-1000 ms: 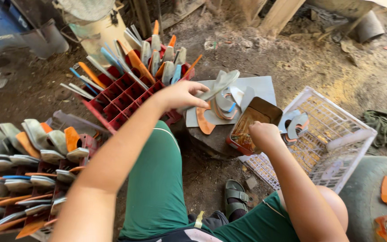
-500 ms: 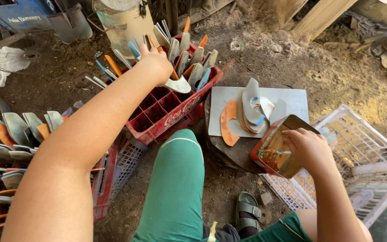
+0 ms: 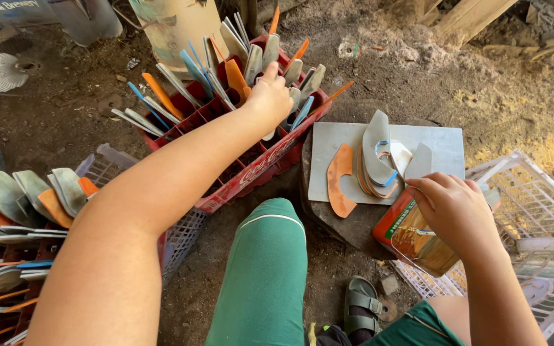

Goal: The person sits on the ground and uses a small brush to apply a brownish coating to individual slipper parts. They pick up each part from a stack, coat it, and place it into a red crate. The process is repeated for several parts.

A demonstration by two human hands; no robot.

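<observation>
At five o'clock, the right hand [image 3: 453, 208] grasps a tilted glue can [image 3: 415, 238]. Toward twelve o'clock, the left hand [image 3: 269, 96] clenches a pale sole cutout [image 3: 269, 133] standing inside the red crate [image 3: 258, 170].

crate [image 3: 251, 173] left, soles in it | board [image 3: 447, 150] right | basket [image 3: 533, 211] far right

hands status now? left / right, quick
Left hand: reached into the red crate, closed on a pale sole piece standing in it.
Right hand: closed around an orange glue can, holding it tilted.
</observation>
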